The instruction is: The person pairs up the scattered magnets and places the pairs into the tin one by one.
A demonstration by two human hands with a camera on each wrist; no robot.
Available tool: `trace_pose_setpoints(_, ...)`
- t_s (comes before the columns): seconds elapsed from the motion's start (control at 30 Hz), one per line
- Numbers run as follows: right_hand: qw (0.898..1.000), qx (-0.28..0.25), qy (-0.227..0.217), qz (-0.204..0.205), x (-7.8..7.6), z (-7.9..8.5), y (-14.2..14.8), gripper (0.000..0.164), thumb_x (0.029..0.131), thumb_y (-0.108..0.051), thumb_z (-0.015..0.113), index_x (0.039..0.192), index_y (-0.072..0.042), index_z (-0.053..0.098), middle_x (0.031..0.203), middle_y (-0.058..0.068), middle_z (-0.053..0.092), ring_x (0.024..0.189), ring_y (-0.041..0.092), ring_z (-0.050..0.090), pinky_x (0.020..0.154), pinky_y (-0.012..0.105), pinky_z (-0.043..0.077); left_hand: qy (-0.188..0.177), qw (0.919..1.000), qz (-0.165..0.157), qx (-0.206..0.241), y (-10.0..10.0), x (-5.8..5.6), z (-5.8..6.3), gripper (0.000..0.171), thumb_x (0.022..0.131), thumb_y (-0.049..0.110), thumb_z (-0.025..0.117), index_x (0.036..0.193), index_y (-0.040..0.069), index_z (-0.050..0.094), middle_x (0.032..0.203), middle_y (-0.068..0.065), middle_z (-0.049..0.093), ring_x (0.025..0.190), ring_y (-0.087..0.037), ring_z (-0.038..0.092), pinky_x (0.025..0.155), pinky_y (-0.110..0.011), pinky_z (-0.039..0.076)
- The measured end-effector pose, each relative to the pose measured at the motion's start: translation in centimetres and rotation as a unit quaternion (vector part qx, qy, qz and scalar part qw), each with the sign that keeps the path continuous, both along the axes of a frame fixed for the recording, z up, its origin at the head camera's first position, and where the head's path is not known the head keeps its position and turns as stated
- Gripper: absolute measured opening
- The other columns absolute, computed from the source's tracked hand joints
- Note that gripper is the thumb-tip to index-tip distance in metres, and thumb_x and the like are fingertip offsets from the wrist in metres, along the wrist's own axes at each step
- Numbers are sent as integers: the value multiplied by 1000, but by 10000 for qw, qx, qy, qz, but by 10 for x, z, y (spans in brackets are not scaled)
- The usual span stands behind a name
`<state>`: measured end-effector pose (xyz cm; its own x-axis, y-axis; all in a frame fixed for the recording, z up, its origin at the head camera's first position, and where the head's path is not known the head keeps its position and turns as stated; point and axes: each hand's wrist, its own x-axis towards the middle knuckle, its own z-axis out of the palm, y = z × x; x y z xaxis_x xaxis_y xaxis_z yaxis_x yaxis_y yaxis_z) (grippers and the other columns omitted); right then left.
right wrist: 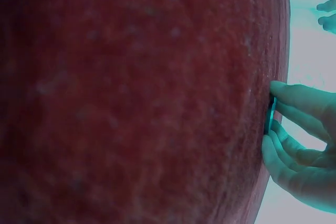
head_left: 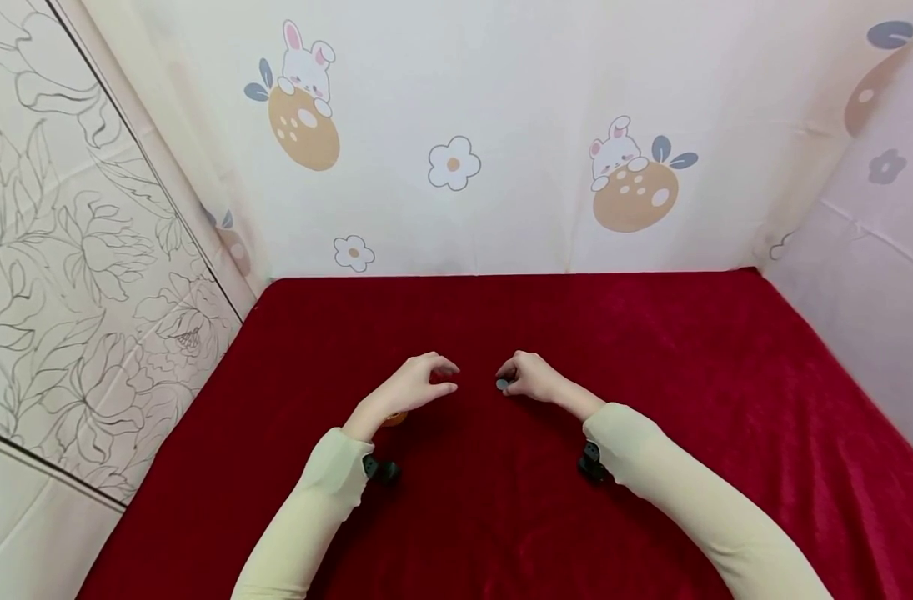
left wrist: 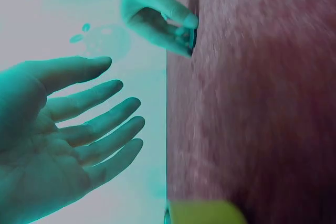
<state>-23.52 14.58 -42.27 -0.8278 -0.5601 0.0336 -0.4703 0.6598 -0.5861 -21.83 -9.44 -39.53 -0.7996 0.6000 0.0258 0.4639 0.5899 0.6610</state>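
A small, flat, round grey disc point(head_left: 502, 384) is pinched between the thumb and fingers of my right hand point(head_left: 533, 377), low over the red cloth. In the right wrist view the disc point(right wrist: 270, 116) shows edge-on as a thin dark strip between the fingertips. My left hand point(head_left: 414, 385) is apart from it, to the left, with nothing in its grasp. Its fingers point(left wrist: 113, 118) are spread and gently bent in the left wrist view. A small orange-yellow object point(head_left: 394, 419) lies on the cloth beside the left wrist, partly hidden by it; its kind is unclear.
Red velvety cloth point(head_left: 456, 517) covers the table. A white curtain point(head_left: 524, 92) with rabbit and flower prints hangs behind it, and a floral-patterned panel point(head_left: 73, 208) stands at the left. A small black device point(head_left: 381, 469) is fixed at each sleeve cuff.
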Motion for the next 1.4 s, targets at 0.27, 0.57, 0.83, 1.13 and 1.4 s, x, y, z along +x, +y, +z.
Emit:
trace_pose_setpoints(0.27,9999,55,78,-74,0,0,-3,19,74,1,67,92,7,67,84,12,63,78,23,59,66,28,49,178,9993,275,152,-26,9,0,33,84,17,61,112,0,57,108,-12,55,105,-28,51,86,-43,41)
trace_pose_setpoints(0.57,10000,36,73,-19,0,0,-5,16,75,1,64,90,7,67,84,14,66,74,20,62,62,28,49,72,9972,680,289,-50,21,-4,34,85,19,59,115,3,56,112,-13,53,101,-29,51,77,-39,45)
trace_pose_setpoints(0.83,9999,27,127,-34,0,-1,-7,17,74,0,64,90,6,67,82,12,65,69,16,60,60,25,48,291,9947,927,334,-64,27,-9,34,84,21,60,114,5,57,111,-6,54,105,-25,49,82,-43,43)
trace_pose_setpoints(1.13,9992,-357,170,80,4,11,-20,17,74,-1,64,90,5,67,84,12,65,71,16,60,61,24,48,320,9936,1050,274,-79,33,-19,39,82,20,63,117,5,54,114,-7,51,106,-25,49,84,-43,41)
trace_pose_setpoints(1.4,9983,-547,123,150,5,17,-36,18,75,-1,64,92,5,66,84,11,65,71,14,60,61,22,48,236,9919,1214,278,-88,37,-25,47,79,17,66,121,3,50,115,-11,50,105,-31,50,86,-44,42)
